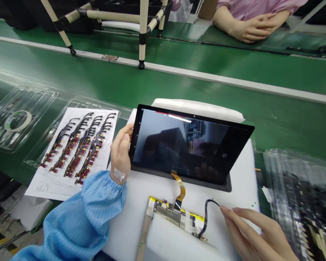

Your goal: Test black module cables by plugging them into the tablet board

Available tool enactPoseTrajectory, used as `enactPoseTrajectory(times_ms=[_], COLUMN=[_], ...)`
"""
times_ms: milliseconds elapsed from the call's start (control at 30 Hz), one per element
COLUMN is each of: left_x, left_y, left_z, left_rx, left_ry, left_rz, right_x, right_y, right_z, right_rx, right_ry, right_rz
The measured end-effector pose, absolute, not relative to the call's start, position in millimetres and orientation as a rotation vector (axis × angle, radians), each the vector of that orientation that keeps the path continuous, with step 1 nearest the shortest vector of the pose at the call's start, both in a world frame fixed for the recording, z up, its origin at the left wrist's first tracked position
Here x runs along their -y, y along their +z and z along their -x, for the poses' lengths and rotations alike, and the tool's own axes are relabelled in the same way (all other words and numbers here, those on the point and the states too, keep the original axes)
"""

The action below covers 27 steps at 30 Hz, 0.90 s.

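My left hand [121, 154] grips the left edge of a black tablet screen [184, 145], holding it tilted up off a white foam pad [241, 177]. An orange flex ribbon [180, 188] runs from the screen's lower edge down to a circuit board [176, 214] lying on the pad. My right hand [256, 233] rests at the lower right with fingers stretched out, its fingertip touching a thin black cable [208, 214] that loops from the board.
A paper sheet with several black flex cables [78, 145] lies to the left on a clear tray. A tape roll [17, 120] sits in another tray at far left. Stacked clear trays [301, 195] stand at right. Another person's hands [252, 27] rest across the green conveyor [179, 79].
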State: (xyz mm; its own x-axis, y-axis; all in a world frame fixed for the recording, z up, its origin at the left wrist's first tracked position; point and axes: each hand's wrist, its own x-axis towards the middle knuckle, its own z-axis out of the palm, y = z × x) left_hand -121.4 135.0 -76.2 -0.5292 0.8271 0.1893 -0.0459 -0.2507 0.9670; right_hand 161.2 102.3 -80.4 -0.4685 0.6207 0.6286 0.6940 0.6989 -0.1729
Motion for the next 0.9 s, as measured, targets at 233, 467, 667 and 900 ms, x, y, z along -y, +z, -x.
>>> enactPoseTrajectory(times_ms=[233,467,667,900], left_x=[-132,-132,-133,-133], left_y=[-73,-77,-78,-76], left_z=[120,122,122,121], left_rx=[-1.343,-1.312,-1.267,-1.286], left_ry=[1.877,1.912,1.930,1.939], left_rz=[-1.017,-1.092,-1.143,-1.150], right_x=[-102,-104,-103,-104], right_y=[-74,-71,-70,-74], right_z=[-162,-174,-167,-173], right_rx=[2.279,2.438,2.356,2.405], right_ry=[-0.161,-0.110,-0.148,-0.110], right_rz=[1.001,0.955,1.013,0.970])
